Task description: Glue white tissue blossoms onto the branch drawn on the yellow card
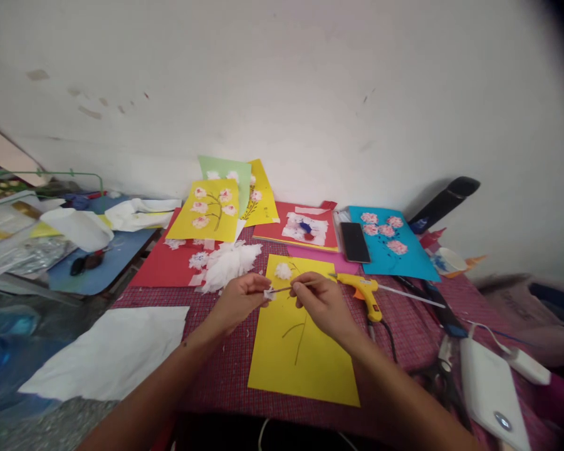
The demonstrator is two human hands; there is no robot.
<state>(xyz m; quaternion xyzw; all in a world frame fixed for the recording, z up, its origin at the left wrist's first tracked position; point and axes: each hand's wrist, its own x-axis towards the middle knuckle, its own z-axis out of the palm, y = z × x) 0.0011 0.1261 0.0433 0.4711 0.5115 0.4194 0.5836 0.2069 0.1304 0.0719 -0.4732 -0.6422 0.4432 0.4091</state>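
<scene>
From where I stand, the one cup I can make out is a white cup with blue marks (449,260), at the right of the checked cloth (216,351); I can't tell what is in it. A red tube (433,238) is just beside it. Over on the far left, by the blue table (122,257), runs a green wire frame (70,173), with things about it too blurred to name.

At the middle, the left hand (242,299) has its fingertips drawn narrow on a small scrap of white tissue (269,294). The right hand (317,304) pinches a thin stick (282,289) between thumb and fingers, and its far end meets the scrap at the left fingertips. Both are held above a yellow sheet (305,376) with drawn stems and one white tissue flower (282,270) near its top.

A heap of torn tissue (230,263) sits just beyond the left hand. To the right of the right hand, a yellow glue gun (366,291) lies near the sheet's edge, with a dark phone (355,242) farther back.
</scene>
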